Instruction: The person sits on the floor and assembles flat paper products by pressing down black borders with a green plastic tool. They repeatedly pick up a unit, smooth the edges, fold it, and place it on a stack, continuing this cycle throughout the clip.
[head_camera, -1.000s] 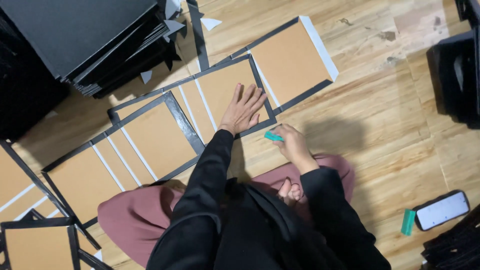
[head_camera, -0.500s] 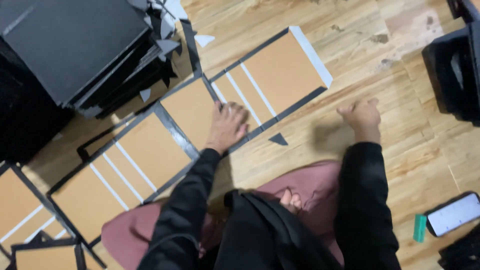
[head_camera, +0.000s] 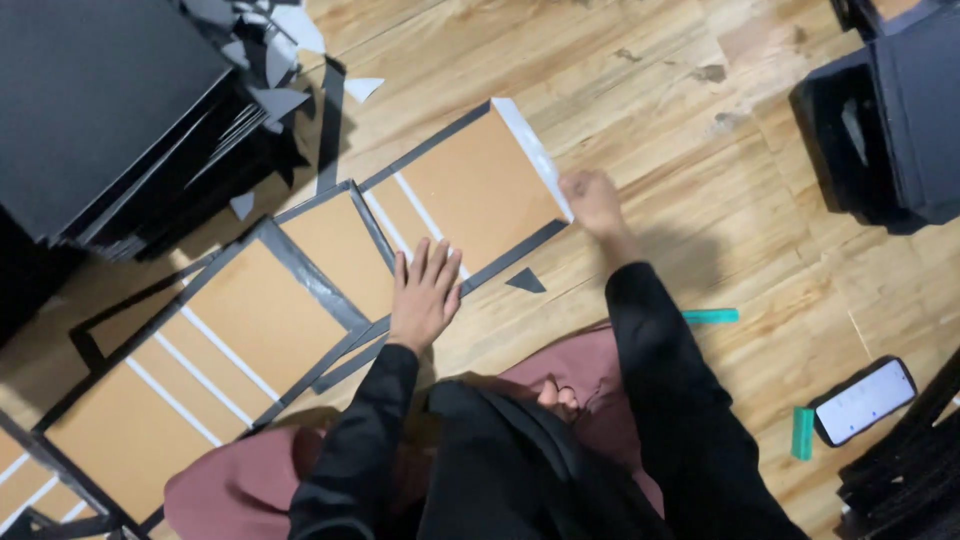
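Brown cardboard panels with black tape borders and white strips lie in a row on the wooden floor. My left hand presses flat, fingers spread, on the lower edge of the panels where two of them meet. At the lower end of the white strip along the rightmost panel's edge is my right hand, with its fingers closed on that end. A small black triangular scrap lies between my hands. A teal tool lies on the floor beside my right sleeve.
A stack of black sheets with cut scraps sits at the top left. Black boxes stand at the top right. A phone and a second teal piece lie at the lower right. Maroon fabric covers my lap.
My right hand put down the teal tool, swung out to the right, then came to the white strip at the rightmost panel's edge. My left hand stays flat on the panels.
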